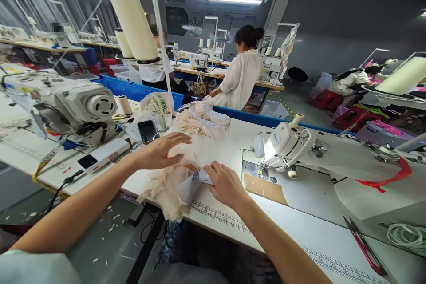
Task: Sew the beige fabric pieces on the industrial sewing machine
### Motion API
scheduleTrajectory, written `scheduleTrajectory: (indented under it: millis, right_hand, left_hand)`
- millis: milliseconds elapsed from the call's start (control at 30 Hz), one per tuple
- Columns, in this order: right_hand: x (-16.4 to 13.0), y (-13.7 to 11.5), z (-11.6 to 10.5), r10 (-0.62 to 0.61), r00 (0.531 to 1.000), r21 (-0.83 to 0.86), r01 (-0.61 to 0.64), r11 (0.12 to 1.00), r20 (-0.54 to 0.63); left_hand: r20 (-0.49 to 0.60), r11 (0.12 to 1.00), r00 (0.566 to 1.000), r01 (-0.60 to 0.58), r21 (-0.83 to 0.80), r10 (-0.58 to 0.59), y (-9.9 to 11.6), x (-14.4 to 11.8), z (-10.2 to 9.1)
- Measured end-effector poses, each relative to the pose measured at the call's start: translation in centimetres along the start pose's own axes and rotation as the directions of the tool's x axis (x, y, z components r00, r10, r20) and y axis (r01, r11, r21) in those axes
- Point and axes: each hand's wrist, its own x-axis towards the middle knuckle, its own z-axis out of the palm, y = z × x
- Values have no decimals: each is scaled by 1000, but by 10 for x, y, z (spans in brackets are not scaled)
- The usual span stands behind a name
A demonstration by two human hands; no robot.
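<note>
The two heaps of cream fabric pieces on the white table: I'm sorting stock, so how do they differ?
The near heap of cream fabric pieces lies under the left hand and hangs over the white table edge; the far heap of cream fabric pieces lies untouched, fully on the table. The right hand pinches a white paper tag on the near heap; the far heap carries white strips on top. Both look alike in colour.

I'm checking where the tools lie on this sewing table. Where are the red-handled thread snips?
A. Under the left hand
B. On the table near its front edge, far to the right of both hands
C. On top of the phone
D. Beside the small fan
B: the red-handled thread snips lie on the table by its front edge, well right of the right hand and the left hand.
</note>
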Motion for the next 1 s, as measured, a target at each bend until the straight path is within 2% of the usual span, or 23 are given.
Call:
scheduleTrajectory:
  millis: [100,167,233,367,533,700,800,900,1000]
  right_hand:
    - [10,-5,-24,-22,997,-99,28,995,69]
    - [18,-7,-46,-20,993,-170,40,985,119]
    - [26,-9,-70,-6,982,-225,50,973,190]
    - [46,-12,-122,5,943,-261,86,961,332]
    - [67,-24,-168,16,933,-339,114,934,360]
    - [76,-40,-192,15,918,-393,155,906,397]
    - [77,-42,-200,26,920,-393,141,909,391]
    - [74,-41,-201,42,922,-386,120,914,386]
    - [69,-44,-196,9,910,-363,156,919,415]
  left_hand:
    - [150,988,981,-102,-120,119,5,24,9]
    - [258,973,957,-77,-218,133,3,36,14]
    - [324,934,938,-2,-357,126,-1,41,15]
    - [321,816,938,79,-572,134,-12,34,10]
    - [259,726,958,88,-682,127,-6,27,12]
    - [224,605,974,200,-771,-36,17,31,23]
    - [195,544,980,183,-819,-36,18,32,27]
    - [130,591,991,87,-802,31,7,29,31]
    - [176,664,983,97,-741,53,-1,24,37]
